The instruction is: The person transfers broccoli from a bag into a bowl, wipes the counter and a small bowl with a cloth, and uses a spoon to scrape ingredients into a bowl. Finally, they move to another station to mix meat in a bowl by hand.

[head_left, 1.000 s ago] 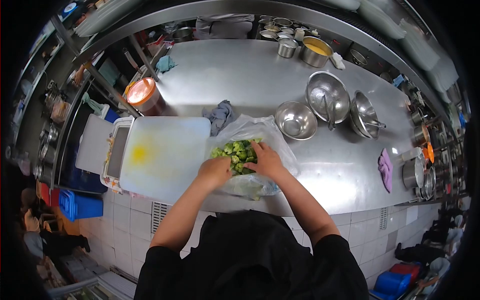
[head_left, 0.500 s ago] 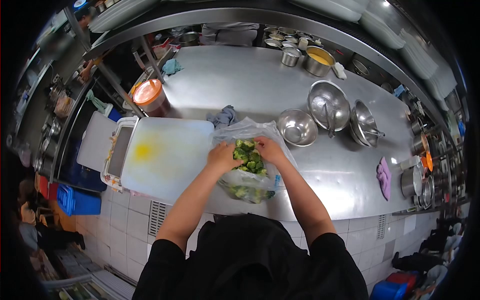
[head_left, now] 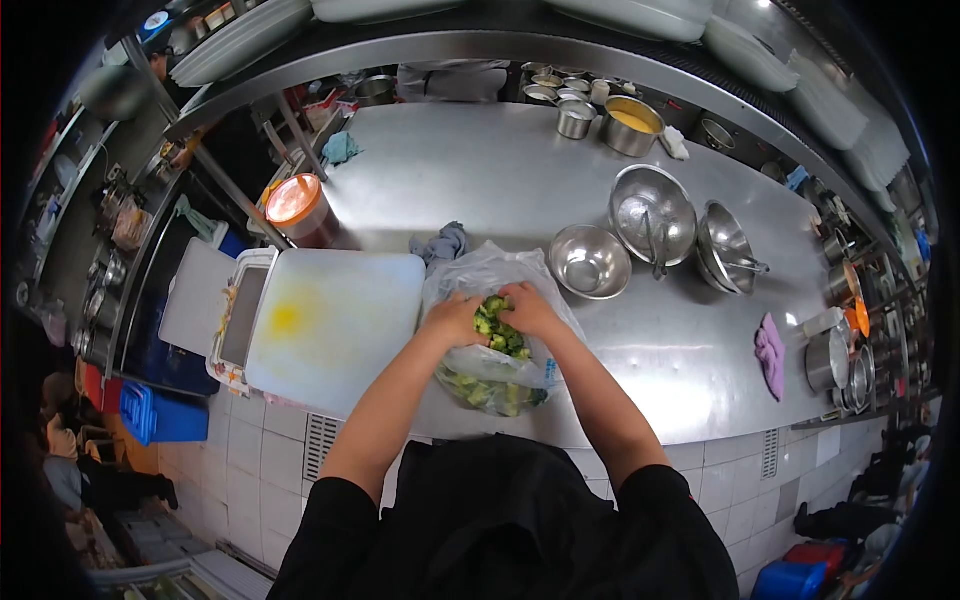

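Green broccoli florets fill a clear plastic bag that lies open at the table's front edge. My left hand presses in on the left side of the florets, its fingertips partly hidden among them. From the right, my right hand curls its fingers over the upper florets, so the two hands cup a clump between them inside the bag's mouth. More broccoli shows through the plastic below the hands. Close by on the left is a white cutting board with a yellow stain.
Steel bowls stand to the right, the larger ones with utensils inside. A grey cloth lies behind the bag, a purple cloth far right. An orange-lidded tub and a pot of yellow liquid are farther back. Plates fill an overhead shelf.
My hands have come closer together and sunk a little deeper around the broccoli, covering more of it. The whole view has shifted slightly.
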A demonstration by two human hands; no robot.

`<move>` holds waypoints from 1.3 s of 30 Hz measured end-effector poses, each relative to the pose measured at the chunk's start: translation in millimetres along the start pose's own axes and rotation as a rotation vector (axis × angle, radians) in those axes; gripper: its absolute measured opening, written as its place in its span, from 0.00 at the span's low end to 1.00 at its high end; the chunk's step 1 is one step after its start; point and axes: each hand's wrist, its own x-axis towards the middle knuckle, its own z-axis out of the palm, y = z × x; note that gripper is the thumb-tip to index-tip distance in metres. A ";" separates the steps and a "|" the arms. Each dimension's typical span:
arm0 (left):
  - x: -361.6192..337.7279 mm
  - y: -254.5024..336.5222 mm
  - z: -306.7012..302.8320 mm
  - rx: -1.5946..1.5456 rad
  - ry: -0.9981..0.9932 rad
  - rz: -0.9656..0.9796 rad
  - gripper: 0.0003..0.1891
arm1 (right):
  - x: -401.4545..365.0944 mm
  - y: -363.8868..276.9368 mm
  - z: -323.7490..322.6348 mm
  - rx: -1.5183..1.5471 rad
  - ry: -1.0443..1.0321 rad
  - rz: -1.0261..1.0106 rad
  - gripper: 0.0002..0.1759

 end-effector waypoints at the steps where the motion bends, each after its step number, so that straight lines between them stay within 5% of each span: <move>1: 0.4 -1.9 1.7 -0.057 0.019 0.034 0.49 | -1.5 1.3 1.6 0.013 0.010 -0.047 0.31; 5: -1.0 -2.6 1.9 -0.177 0.082 0.076 0.41 | -13.6 -1.6 4.5 0.131 0.018 -0.149 0.33; 8: 1.2 -6.7 10.9 -0.280 0.132 0.106 0.37 | -32.5 -22.1 -0.9 0.125 0.001 -0.034 0.36; 14: -4.2 -0.8 14.8 -0.287 0.236 0.119 0.37 | -55.6 -27.3 21.4 0.177 0.317 -0.189 0.38; 17: -10.5 -1.0 11.5 -0.178 0.135 0.164 0.39 | -61.6 -30.4 20.6 0.034 0.295 -0.108 0.39; 20: -7.1 -2.5 13.6 -0.128 0.131 0.144 0.41 | -69.4 -52.9 -2.4 -0.054 0.050 0.183 0.42; 23: -2.8 -0.2 3.7 -0.185 0.112 0.160 0.40 | -63.1 -43.2 -1.8 -0.048 -0.021 0.135 0.44; 28: -4.1 -5.8 9.9 -0.244 0.212 0.202 0.36 | -35.7 -8.1 24.6 0.415 0.167 -0.206 0.45; 39: -66.2 61.0 -56.9 -0.150 0.360 0.161 0.31 | -93.7 -52.0 -32.2 0.507 0.292 -0.217 0.42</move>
